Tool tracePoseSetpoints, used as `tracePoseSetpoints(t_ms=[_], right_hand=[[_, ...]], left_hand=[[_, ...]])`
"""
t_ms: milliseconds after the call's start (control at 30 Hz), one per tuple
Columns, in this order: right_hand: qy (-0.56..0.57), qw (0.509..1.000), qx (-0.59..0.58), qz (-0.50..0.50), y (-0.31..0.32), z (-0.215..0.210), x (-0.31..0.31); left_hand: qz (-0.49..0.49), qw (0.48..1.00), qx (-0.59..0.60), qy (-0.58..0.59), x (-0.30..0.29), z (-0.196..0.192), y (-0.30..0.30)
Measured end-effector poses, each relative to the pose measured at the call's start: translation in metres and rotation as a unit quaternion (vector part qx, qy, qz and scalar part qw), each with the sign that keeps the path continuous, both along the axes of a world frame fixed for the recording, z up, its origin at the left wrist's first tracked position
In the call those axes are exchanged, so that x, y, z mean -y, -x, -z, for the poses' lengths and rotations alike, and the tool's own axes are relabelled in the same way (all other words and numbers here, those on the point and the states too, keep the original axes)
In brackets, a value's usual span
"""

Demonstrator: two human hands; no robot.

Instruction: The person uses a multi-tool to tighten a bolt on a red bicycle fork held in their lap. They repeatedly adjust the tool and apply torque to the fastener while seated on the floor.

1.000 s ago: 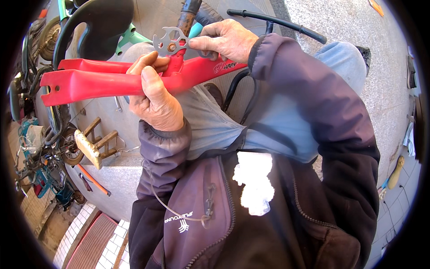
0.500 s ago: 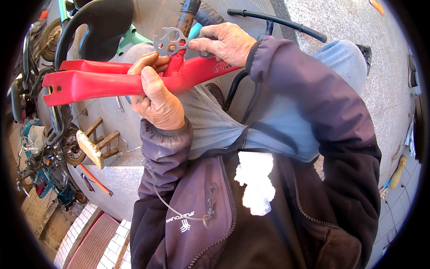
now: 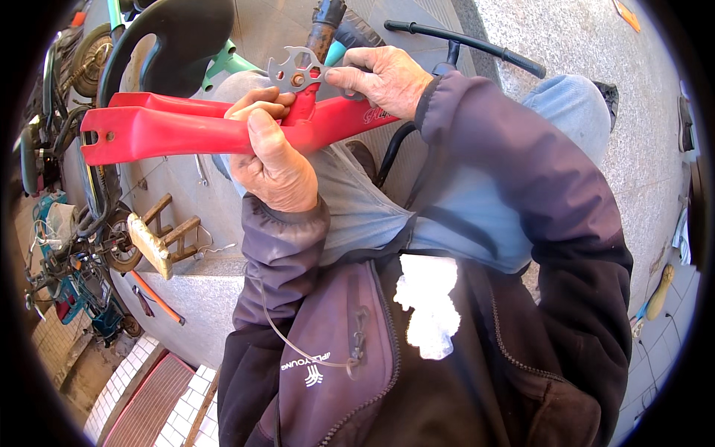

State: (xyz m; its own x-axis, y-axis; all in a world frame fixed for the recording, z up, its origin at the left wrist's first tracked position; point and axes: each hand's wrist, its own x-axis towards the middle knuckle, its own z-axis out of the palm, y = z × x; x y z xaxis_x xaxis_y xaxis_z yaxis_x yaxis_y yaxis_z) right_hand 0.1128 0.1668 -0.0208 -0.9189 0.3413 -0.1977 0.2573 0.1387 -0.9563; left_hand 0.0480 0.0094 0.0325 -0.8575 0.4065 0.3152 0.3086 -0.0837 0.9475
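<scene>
Our left hand (image 3: 272, 167) wraps tight round the red frame (image 3: 171, 128); right hand (image 3: 376, 74) pinches the flat multi-wrench (image 3: 296, 71), its fastener hidden.

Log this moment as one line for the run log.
left hand: grips red bike frame | right hand: holds flat multi-wrench at frame's joint | nearby: black saddle

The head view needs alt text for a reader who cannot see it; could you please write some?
A person's left hand grips a red-painted metal bicycle frame held over their lap, while the right hand sets a flat grey metal multi-hole wrench on it. A black bicycle saddle and parked bicycles lie beyond on grey stone paving.
</scene>
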Motion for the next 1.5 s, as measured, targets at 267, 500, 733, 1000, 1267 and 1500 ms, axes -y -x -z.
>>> tracePoseSetpoints(t_ms=[267,500,733,1000,1267,1500], right_hand=[[0.011,1.0,-0.007,0.023,-0.003,-0.001,0.003],[0.081,0.996,-0.016,0.024,-0.002,-0.008,0.005],[0.299,0.952,-0.028,-0.053,-0.002,0.006,-0.015],[0.29,0.955,-0.043,-0.032,-0.006,0.013,-0.015],[0.183,0.981,-0.034,-0.047,0.0,0.012,-0.026],[0.131,0.991,-0.021,-0.032,0.002,0.018,-0.011]], left_hand=[[-0.021,1.0,0.0,0.011,-0.003,0.0,-0.002],[-0.015,0.999,-0.001,0.035,0.0,-0.005,-0.001],[0.016,0.999,-0.008,0.03,0.006,-0.004,-0.002],[0.051,0.999,-0.007,-0.012,0.007,-0.004,-0.001],[0.106,0.991,0.032,-0.069,0.008,-0.004,0.008],[0.033,0.999,0.025,-0.015,0.012,-0.002,0.001]])
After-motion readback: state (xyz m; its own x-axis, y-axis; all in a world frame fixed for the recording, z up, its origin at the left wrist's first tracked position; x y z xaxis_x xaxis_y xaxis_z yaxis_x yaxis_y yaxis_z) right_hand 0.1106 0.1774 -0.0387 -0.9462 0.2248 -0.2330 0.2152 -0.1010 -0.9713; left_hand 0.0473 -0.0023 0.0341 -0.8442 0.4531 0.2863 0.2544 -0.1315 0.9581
